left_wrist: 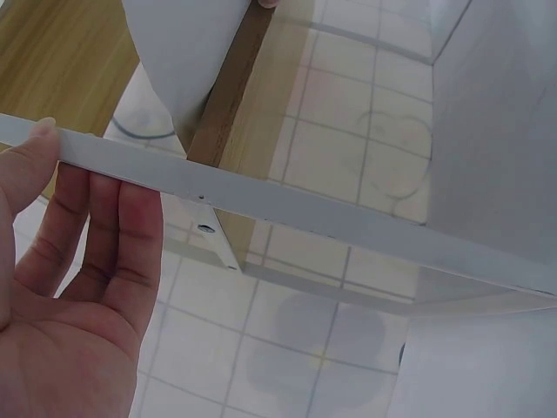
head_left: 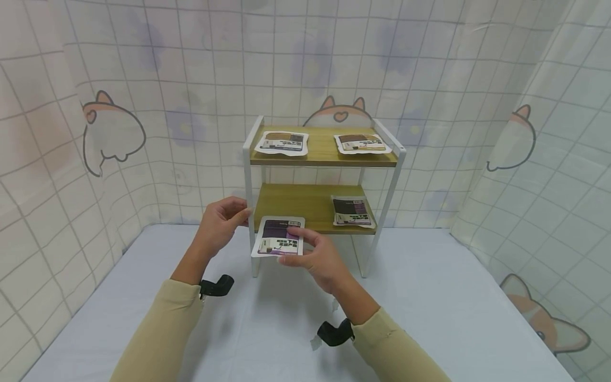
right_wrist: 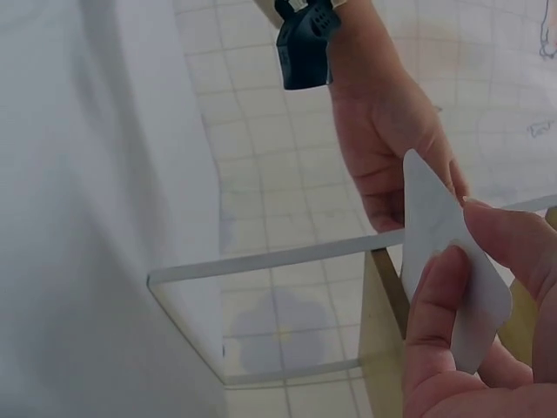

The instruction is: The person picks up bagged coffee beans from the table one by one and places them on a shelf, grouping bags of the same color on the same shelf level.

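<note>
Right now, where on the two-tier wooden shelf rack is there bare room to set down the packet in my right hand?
The lower wooden shelf is bare left of its dark packet. The top shelf is tighter: only a strip lies between its two packets. The left hand grips the white front-left post, and the right hand pinches the purple-and-white packet.

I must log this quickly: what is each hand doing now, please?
Left hand: holds the white metal post of the two-tier wooden shelf rack.
Right hand: fingers pinch a flat white-and-purple packet.
</note>
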The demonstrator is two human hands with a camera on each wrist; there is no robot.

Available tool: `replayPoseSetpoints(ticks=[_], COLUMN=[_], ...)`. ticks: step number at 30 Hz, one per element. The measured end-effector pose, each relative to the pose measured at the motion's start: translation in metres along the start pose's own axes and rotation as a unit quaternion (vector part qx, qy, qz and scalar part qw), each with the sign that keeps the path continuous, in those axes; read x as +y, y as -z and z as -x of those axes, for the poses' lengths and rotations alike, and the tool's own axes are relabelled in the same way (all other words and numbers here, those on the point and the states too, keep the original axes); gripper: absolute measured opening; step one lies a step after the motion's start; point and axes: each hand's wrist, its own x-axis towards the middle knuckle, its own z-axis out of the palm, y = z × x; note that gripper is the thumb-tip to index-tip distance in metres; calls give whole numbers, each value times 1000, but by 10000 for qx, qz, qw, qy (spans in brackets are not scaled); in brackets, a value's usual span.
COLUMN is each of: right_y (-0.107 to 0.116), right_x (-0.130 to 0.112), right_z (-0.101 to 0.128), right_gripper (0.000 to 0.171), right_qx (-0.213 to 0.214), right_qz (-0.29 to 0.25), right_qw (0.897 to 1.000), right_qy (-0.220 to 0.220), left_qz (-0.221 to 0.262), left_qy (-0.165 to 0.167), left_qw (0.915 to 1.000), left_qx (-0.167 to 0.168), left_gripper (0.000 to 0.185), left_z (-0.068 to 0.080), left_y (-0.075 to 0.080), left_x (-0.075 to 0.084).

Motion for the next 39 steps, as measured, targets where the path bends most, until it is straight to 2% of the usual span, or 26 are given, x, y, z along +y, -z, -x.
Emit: replayPoseSetpoints(ticks=[6, 23, 33, 39], right_y=[-1, 0, -2, -2], right_x=[0, 3, 5, 6], right_z=[0, -4, -4, -4], right_gripper=[67, 66, 63, 61], right_qx=[-9, 83, 146, 180], right_qz=[-232, -251, -480, -420], right_qw=[9997, 9996, 9986, 9986], right_qy=[44, 42, 166, 262], left_qz=[29, -13, -70, -56], left_qy=[-11, 54, 45, 92], left_qw=[10000, 10000, 10000, 9999], left_qx=[-6, -5, 15, 26], left_gripper=[23, 22, 23, 22], left_z=[-1, 1, 0, 0], left_y=[0, 0, -1, 0], left_x=[-1, 1, 0, -1])
